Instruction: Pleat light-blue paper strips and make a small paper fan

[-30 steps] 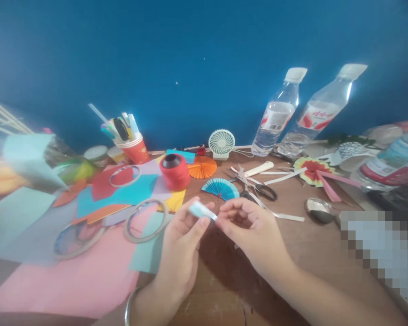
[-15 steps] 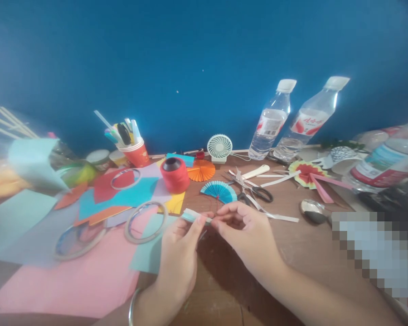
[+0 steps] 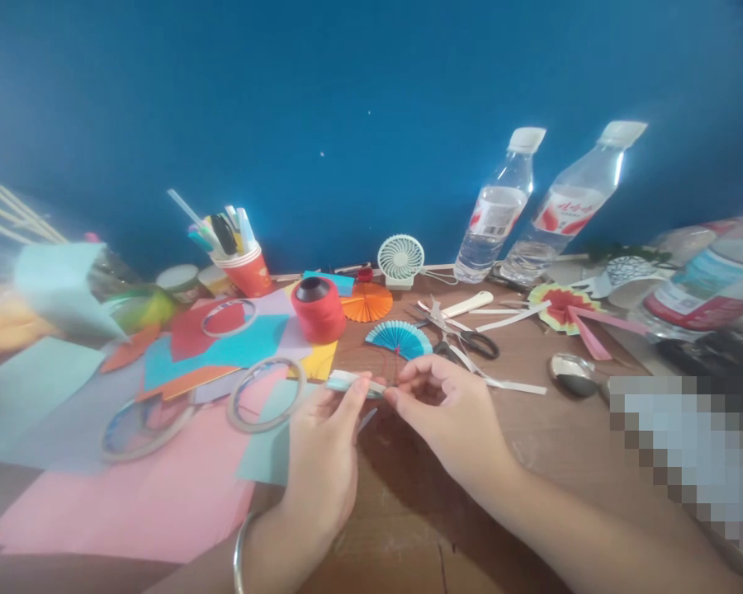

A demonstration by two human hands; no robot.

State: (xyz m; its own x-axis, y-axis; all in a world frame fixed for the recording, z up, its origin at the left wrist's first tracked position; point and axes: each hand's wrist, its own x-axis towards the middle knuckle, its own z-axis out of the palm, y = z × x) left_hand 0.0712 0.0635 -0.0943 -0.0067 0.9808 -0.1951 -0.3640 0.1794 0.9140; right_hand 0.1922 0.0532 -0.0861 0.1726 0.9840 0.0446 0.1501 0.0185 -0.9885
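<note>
pale blue-green folded paper (image 3: 342,380) spans the gap between a person's two bare hands, held just above the near part of a brown worktop (image 3: 396,536). the left hand (image 3: 322,462), a silver bangle (image 3: 239,553) at its wrist, pinches the piece between thumb and fingers; the right hand (image 3: 464,412) has its thumb and fingertips drawn together at the right end, though how firmly they grip cannot be told. the folded paper looks feather-light, stiffer along its creases than across them, with little slip but easy to crush or tear; it is best taken flat between thumb and forefinger near each end, with light pressure that keeps the folds together. pink sheets (image 3: 130,511) lie to the left, beside a tape roll (image 3: 303,388). just beyond the hands, a blue pleated fan (image 3: 399,337) rests spread on the wood, its ribs likely to bend under a careless touch and safer lifted at the gathered base. scissors (image 3: 439,318) lie open to its right among white paper strips. farther back stand a red thread spool (image 3: 319,313), heavier by its look, and an orange pleated disc (image 3: 371,305) lying behind it to the right. a small white electric fan (image 3: 401,257), a cup of pens (image 3: 248,272) and two water bottles line the far edge, against a deep blue wall (image 3: 347,99).
</note>
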